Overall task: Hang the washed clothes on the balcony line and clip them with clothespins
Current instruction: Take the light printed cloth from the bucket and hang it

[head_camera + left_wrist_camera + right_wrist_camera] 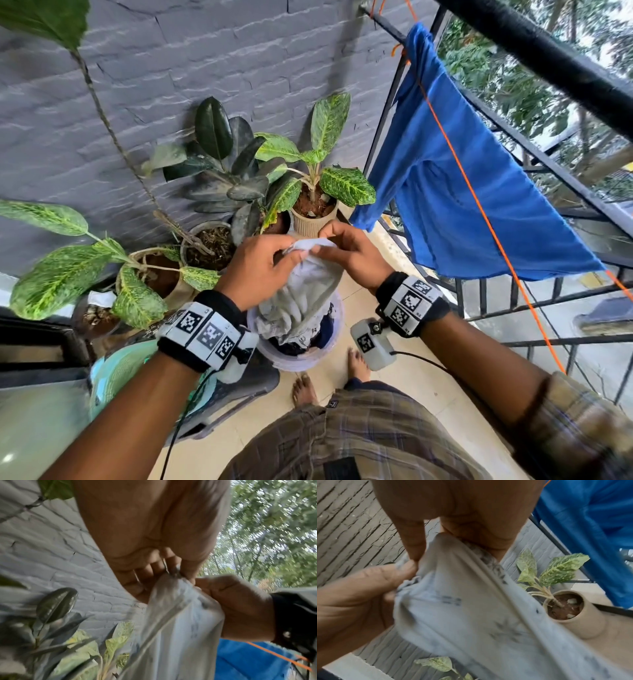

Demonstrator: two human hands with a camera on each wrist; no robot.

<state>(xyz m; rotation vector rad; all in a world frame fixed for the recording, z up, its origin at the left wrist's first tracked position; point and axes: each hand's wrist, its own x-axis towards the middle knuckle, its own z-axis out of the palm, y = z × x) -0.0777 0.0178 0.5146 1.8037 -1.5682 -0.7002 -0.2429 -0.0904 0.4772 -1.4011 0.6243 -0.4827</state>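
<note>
Over the bucket [301, 356], both hands, left hand [260, 270] and right hand [352, 260], pinch the cloth [301, 294] at its top hem; limp, damp, light; line [479, 205] at two o'clock.

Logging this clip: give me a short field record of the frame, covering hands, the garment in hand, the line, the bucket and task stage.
left hand: grip pinches the top edge of the white garment
right hand: grip pinches the same edge, close beside the left
white garment: bunched, hanging down into the bucket
bucket: on the floor by the person's feet, dark clothes inside
orange line: blue garment draped over it
clothespins: none visible
task stage: second item lifted, not yet on the line
</note>
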